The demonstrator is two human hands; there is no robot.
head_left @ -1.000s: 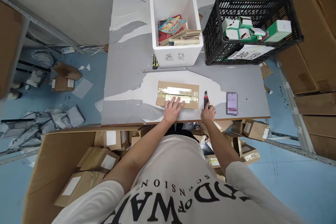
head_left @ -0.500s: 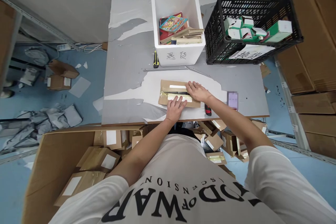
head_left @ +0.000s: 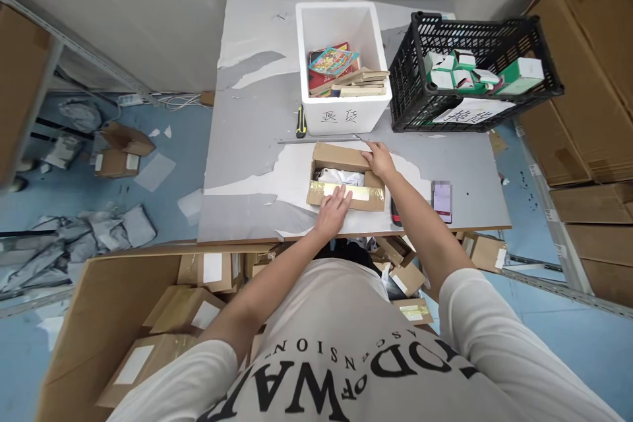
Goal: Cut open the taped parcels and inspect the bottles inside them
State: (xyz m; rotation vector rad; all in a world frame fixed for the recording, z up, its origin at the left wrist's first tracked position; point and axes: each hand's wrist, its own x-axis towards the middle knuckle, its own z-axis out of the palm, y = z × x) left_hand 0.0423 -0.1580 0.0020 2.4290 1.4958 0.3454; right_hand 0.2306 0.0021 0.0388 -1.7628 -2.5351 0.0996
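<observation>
A hand could pass over the table (head_left: 247, 161) left of the open carton (head_left: 339, 155); farther back, the white foam box (head_left: 364, 120) and black crate (head_left: 409, 105) block the way.

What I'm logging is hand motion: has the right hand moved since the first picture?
Yes: the right hand moved forward, nearer the white bin.

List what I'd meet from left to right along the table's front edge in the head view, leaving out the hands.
Open cardboard box → red-and-black cutter → phone.
</observation>
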